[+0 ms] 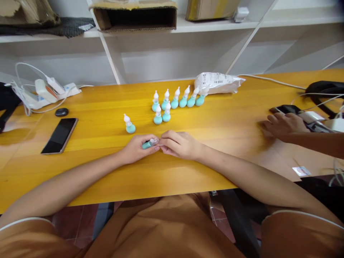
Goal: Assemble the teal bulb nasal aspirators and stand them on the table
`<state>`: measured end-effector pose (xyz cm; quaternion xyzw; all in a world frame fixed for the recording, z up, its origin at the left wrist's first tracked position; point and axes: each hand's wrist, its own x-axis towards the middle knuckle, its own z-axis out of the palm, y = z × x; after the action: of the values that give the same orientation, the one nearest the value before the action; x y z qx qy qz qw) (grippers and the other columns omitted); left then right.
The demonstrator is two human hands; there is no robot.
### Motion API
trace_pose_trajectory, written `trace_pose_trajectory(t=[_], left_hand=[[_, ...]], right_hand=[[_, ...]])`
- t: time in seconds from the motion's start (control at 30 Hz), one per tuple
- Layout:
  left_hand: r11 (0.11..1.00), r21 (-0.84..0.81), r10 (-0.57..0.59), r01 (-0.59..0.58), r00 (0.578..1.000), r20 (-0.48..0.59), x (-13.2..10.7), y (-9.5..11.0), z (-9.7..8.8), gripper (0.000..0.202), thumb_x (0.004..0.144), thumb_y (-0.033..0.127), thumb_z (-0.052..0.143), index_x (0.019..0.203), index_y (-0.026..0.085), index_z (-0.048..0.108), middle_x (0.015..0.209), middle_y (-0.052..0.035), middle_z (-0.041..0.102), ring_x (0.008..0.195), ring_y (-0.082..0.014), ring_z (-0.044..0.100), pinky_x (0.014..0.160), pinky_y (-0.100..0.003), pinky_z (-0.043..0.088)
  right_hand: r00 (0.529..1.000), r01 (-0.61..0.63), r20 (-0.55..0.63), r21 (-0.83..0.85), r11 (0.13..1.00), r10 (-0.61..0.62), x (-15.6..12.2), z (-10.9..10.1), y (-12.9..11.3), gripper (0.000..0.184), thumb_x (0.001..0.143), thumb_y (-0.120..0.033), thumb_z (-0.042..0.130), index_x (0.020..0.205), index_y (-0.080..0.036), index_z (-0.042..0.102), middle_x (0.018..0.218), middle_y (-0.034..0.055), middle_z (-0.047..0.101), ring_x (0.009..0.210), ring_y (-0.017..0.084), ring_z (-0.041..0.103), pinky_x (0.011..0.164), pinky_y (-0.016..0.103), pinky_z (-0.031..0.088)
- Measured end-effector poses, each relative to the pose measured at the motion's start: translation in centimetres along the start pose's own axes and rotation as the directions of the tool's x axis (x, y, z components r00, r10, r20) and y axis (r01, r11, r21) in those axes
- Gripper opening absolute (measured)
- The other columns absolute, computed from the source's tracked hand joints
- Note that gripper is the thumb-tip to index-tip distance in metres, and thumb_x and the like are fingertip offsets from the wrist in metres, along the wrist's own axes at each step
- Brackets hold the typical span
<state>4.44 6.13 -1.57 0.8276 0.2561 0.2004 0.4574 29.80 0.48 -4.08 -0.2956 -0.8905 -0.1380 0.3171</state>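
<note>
My left hand (pixel 137 148) is closed round a bulb nasal aspirator (pixel 147 144), lying sideways with its teal bulb in the palm and a clear end pointing right. At that clear end, the fingertips of my right hand (pixel 180 144) are pinched together. What they hold is hidden by the fingers. Beyond my hands, one aspirator with a white tip (pixel 129 125) stands alone on the left. Two more (pixel 158 116) stand close together farther right, in front of a row of several aspirators (pixel 183 99).
A clear plastic package (pixel 217 83) lies behind the row. On the left are a phone (pixel 59 136), a black mouse (pixel 61 112) and a power strip (pixel 53 95) with cables. Another person's hand (pixel 286 125) rests at the right near a black device. Shelves with boxes (pixel 134 18) stand behind the table (pixel 107 182).
</note>
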Motion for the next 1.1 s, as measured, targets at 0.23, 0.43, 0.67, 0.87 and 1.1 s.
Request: trace_pose_trajectory(t=[0.23,0.43,0.67,0.87,1.1], left_hand=[[0.998,-0.063,-0.033,0.029,0.998,-0.056,-0.2,-0.1,0.3,0.034,0.101,0.053,0.067,0.099,0.019,0.069,0.084,0.0,0.069,0.076,-0.016,0.062,0.075,-0.028,0.052],[0.988,-0.148,-0.052,0.039,0.995,-0.088,-0.3,-0.2,0.3,0.034,0.104,0.053,0.064,0.102,0.019,0.067,0.075,0.002,0.063,0.068,-0.0144,0.059,0.069,-0.028,0.049],[0.996,-0.083,-0.032,0.025,0.996,-0.082,-0.2,0.2,0.4,0.03,0.104,0.048,0.062,0.099,0.019,0.067,0.072,0.0025,0.064,0.067,-0.0144,0.058,0.07,-0.028,0.048],[0.999,-0.034,-0.018,0.016,0.997,-0.077,-0.3,0.1,0.3,0.027,0.105,0.045,0.061,0.098,0.02,0.066,0.074,0.0019,0.065,0.069,-0.0152,0.058,0.07,-0.029,0.048],[0.999,0.03,0.015,-0.013,0.998,-0.06,-0.8,0.1,0.5,0.022,0.105,0.038,0.063,0.116,0.023,0.053,0.091,0.0,0.069,0.079,-0.0165,0.063,0.079,-0.031,0.05]], right_hand=[[0.981,-0.129,-0.113,0.227,0.965,0.158,0.5,-0.8,1.0,0.014,0.107,-0.022,0.065,0.121,-0.022,0.067,0.11,0.0091,0.067,0.076,0.016,0.066,0.06,0.028,0.055],[0.961,-0.242,0.013,0.515,0.822,0.275,0.7,-0.6,1.5,0.009,0.11,-0.022,0.061,0.118,-0.022,0.066,0.117,0.0082,0.065,0.065,0.01,0.059,0.06,0.027,0.057],[0.93,-0.341,0.284,0.441,0.83,0.231,0.4,0.1,2.0,0.013,0.11,-0.022,0.059,0.118,-0.021,0.069,0.115,0.0097,0.07,0.09,0.02,0.068,0.079,0.033,0.058],[0.914,-0.357,0.335,0.395,0.846,0.229,0.5,0.0,1.7,0.015,0.11,-0.023,0.058,0.12,-0.021,0.068,0.12,0.0109,0.069,0.097,0.022,0.068,0.085,0.035,0.057],[0.947,-0.32,0.085,0.312,0.895,0.309,0.6,-0.4,0.9,0.03,0.107,-0.025,0.06,0.137,-0.02,0.062,0.131,0.0161,0.064,0.102,0.026,0.069,0.082,0.039,0.061]])
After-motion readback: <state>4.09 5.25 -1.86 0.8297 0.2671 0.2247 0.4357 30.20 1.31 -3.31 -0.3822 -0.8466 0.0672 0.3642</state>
